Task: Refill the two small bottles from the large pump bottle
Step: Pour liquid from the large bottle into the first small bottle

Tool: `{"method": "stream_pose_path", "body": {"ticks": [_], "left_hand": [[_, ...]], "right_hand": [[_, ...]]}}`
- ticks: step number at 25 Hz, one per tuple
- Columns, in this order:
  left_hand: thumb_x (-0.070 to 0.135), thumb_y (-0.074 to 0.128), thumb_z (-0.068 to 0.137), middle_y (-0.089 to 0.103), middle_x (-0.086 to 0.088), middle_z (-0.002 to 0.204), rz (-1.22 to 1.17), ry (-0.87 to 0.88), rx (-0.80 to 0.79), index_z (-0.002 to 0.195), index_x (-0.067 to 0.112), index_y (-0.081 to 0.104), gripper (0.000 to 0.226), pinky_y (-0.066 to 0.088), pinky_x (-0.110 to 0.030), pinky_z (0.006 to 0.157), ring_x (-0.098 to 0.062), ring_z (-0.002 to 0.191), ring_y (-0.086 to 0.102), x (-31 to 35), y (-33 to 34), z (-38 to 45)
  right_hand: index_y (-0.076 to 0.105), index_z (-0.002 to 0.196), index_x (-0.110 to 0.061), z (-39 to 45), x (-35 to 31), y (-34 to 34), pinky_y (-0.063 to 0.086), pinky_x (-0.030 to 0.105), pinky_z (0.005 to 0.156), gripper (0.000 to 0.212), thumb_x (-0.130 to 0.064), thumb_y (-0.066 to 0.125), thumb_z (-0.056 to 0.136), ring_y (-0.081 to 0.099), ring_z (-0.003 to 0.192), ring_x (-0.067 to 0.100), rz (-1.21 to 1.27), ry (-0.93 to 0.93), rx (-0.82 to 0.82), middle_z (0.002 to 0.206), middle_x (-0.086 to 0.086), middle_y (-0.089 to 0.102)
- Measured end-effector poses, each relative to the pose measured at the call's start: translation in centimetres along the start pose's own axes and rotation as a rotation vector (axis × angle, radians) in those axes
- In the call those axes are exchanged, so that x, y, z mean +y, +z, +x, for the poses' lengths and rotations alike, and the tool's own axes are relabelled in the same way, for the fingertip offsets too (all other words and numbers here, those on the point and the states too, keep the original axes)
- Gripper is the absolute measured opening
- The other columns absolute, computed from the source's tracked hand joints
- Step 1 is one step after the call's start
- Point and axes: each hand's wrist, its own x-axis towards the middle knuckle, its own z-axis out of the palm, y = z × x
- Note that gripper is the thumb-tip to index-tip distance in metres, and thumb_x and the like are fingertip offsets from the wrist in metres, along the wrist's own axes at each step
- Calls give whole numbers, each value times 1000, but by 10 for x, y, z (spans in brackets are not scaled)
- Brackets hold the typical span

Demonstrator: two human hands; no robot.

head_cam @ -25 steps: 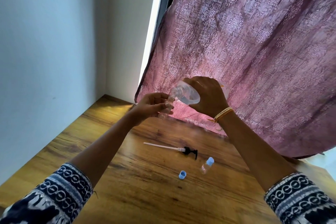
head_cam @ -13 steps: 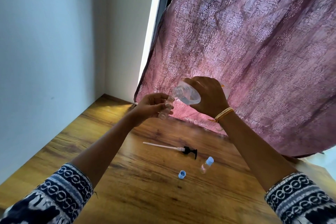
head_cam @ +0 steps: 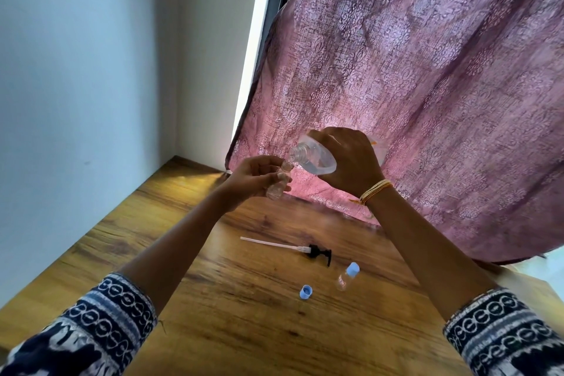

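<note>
From the head camera, my right hand (head_cam: 345, 162) is wrapped around the large bottle (head_cam: 317, 157), pump removed, tipped so its open neck points down and left. My left hand (head_cam: 256, 177) pinches the first small bottle (head_cam: 279, 183) in closed fingers, holding it up off the bench (head_cam: 213, 314) with its mouth right under the big bottle's neck, touching or nearly so. I hold both in the air, I'd say, because the small mouth is narrow and I can line up the two openings better than if it stood on the bench.

The pump head with its long dip tube (head_cam: 293, 249) lies on the bench nearer me, set aside so the neck is free for pouring. Just right of it lies the second small bottle (head_cam: 347, 277), on its side with its blue cap on, so it looks not yet refilled. A loose blue cap (head_cam: 306, 292) sits near it, probably from the bottle I am holding.

I cannot make out any stream of liquid, nor the level inside the small bottle; my fingers cover much of it. My right hand hides most of the large bottle's body against the purple curtain (head_cam: 427, 85).
</note>
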Motion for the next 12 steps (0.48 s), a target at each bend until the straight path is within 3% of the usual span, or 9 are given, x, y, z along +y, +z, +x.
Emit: {"method": "stream_pose_path", "body": {"ticks": [12], "left_hand": [[20, 69, 77, 74, -12, 102, -7, 5, -4, 114, 10, 63, 39, 59, -44, 78, -32, 97, 70, -3, -1, 2]], "right_hand": [[55, 128, -28, -1, 0, 1, 51, 40, 92, 57, -61, 59, 81, 64, 105, 22, -1, 4, 5, 114, 1, 68]]}}
